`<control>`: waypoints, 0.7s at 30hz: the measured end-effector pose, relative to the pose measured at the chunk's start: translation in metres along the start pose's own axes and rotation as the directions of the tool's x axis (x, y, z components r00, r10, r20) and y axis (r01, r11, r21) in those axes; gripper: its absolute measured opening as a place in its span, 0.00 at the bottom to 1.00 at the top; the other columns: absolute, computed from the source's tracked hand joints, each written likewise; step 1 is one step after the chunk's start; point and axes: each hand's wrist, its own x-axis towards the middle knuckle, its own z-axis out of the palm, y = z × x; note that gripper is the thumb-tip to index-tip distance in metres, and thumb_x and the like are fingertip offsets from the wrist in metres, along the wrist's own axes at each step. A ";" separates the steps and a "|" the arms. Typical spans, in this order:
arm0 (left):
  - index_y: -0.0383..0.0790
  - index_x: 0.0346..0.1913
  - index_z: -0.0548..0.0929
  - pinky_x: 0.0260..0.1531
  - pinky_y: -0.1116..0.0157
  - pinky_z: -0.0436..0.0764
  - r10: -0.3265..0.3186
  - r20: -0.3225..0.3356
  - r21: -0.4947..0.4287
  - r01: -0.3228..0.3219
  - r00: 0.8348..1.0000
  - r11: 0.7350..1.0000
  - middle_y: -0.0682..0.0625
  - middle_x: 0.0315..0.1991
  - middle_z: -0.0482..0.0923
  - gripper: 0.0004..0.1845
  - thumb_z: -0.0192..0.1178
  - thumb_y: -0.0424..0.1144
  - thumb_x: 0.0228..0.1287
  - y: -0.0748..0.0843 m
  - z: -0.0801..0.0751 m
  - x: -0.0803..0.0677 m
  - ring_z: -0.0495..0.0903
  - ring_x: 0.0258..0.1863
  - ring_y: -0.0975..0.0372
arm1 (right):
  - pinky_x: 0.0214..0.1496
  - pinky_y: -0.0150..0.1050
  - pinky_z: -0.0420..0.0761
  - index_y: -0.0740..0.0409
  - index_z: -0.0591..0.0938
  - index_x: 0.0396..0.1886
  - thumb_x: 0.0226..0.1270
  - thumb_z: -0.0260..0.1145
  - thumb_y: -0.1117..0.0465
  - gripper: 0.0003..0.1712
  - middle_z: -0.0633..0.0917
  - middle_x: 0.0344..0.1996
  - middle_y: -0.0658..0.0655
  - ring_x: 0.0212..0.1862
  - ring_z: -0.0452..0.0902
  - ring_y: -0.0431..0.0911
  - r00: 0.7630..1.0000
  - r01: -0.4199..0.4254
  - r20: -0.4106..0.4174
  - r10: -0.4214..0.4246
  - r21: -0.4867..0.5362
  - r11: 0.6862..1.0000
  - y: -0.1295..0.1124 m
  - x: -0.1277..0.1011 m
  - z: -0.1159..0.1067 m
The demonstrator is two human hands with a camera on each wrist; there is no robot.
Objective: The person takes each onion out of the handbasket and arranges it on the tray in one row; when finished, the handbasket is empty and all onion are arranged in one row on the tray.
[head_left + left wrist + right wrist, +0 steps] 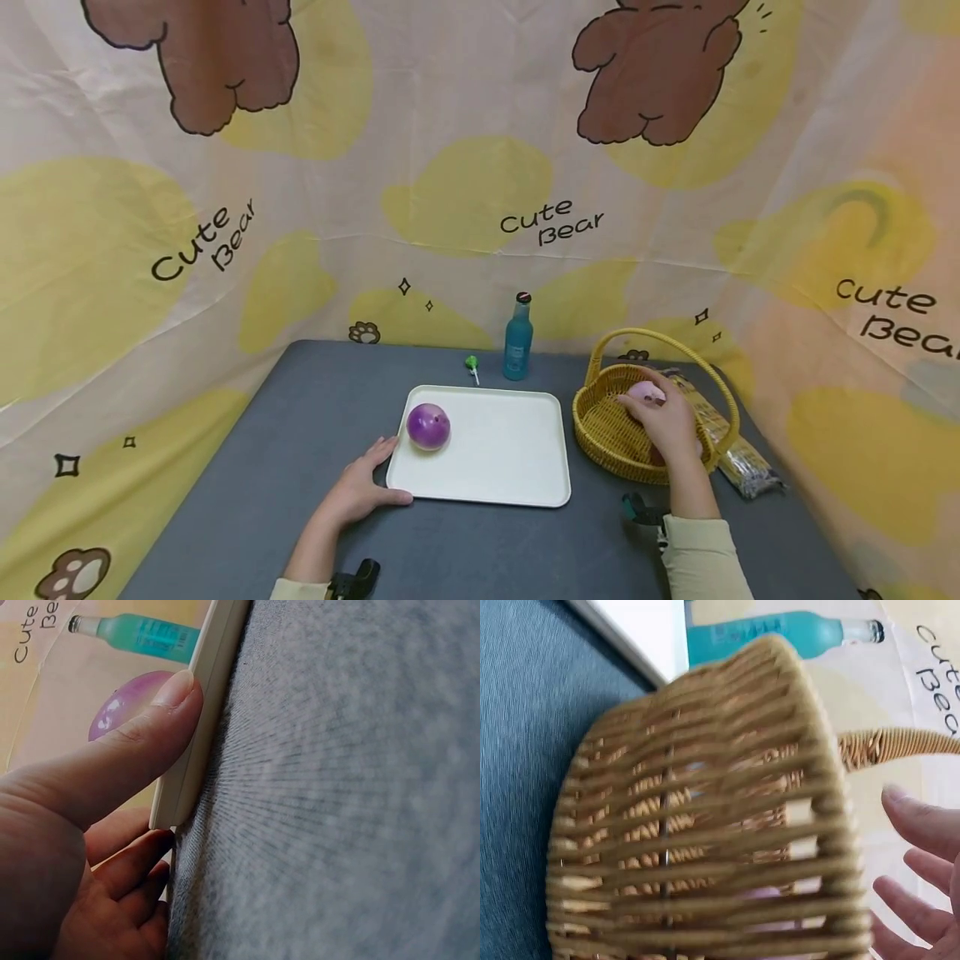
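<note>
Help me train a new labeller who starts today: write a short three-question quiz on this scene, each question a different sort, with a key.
1. Which of these lies on the white tray?
A) green lollipop
B) round purple thing
C) blue bottle

2. True or false: in the head view, the woven basket stands to the left of the white tray.

3. Fill in the blank: the person's ____ hand touches the white tray at its near corner.

Key: 1. B. 2. False; it stands to the right. 3. Left: the left hand touches that corner.
</note>
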 end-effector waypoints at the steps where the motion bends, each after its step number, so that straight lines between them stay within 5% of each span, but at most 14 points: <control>1: 0.44 0.78 0.63 0.70 0.33 0.56 0.001 0.001 0.002 -0.001 1.000 1.000 0.37 0.79 0.56 0.60 0.83 0.54 0.39 0.000 0.000 0.000 0.51 0.79 0.41 | 0.64 0.67 0.71 0.47 0.65 0.78 0.63 0.71 0.38 0.47 0.63 0.76 0.66 0.70 0.65 0.68 1.000 -0.008 -0.003 0.008 -0.012 1.000 0.001 0.001 -0.001; 9: 0.44 0.78 0.64 0.70 0.33 0.56 0.000 -0.002 0.017 0.000 1.000 1.000 0.38 0.78 0.57 0.61 0.83 0.54 0.39 0.000 0.001 0.002 0.53 0.79 0.41 | 0.69 0.67 0.65 0.54 0.65 0.78 0.68 0.70 0.55 0.41 0.64 0.75 0.70 0.73 0.59 0.69 0.995 -0.095 -0.032 0.093 -0.101 0.990 0.011 0.014 -0.002; 21: 0.44 0.78 0.63 0.69 0.32 0.55 -0.009 0.002 0.016 0.009 1.000 1.000 0.37 0.79 0.56 0.61 0.83 0.55 0.39 0.000 0.001 0.002 0.52 0.78 0.40 | 0.69 0.69 0.64 0.63 0.65 0.76 0.68 0.68 0.62 0.40 0.67 0.70 0.77 0.70 0.61 0.74 0.996 -0.093 -0.009 0.094 -0.205 0.974 0.023 0.024 -0.002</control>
